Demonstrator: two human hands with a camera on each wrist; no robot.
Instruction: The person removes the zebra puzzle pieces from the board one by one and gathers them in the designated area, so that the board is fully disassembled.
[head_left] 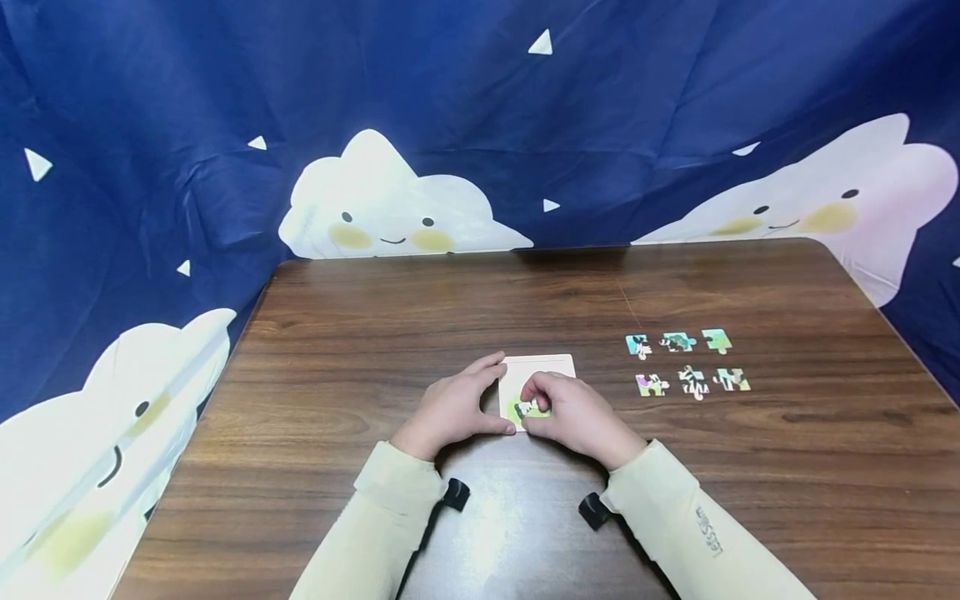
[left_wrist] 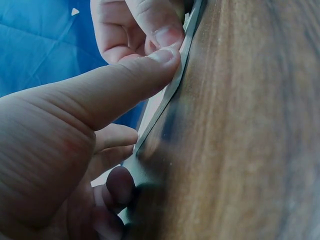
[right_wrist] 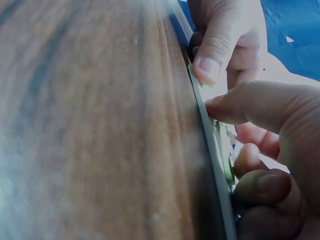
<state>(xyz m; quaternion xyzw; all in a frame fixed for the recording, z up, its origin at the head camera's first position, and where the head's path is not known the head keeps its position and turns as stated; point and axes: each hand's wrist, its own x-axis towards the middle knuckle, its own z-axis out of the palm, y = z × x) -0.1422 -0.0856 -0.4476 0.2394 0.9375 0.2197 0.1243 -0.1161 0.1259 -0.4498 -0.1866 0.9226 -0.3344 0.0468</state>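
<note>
A small white puzzle board (head_left: 540,364) lies flat on the table in front of the person. The left hand (head_left: 459,407) holds its left side, thumb at the near left corner and fingers along the far part of that edge. Over the near half of the board, the right hand (head_left: 579,417) pinches a puzzle piece (head_left: 534,409) with green, black and white on it, partly hidden by the fingers. The left wrist view shows the left thumb on the board's edge (left_wrist: 167,95). In the right wrist view, green pieces (right_wrist: 225,155) show above the board's rim beside the right fingers.
Several loose puzzle pieces (head_left: 694,382) lie in two rows on the brown wooden table (head_left: 375,317), right of the board. A blue curtain (head_left: 465,75) with white clouds hangs behind the table's far edge. Black wrist straps (head_left: 456,494) sit at the sleeve cuffs.
</note>
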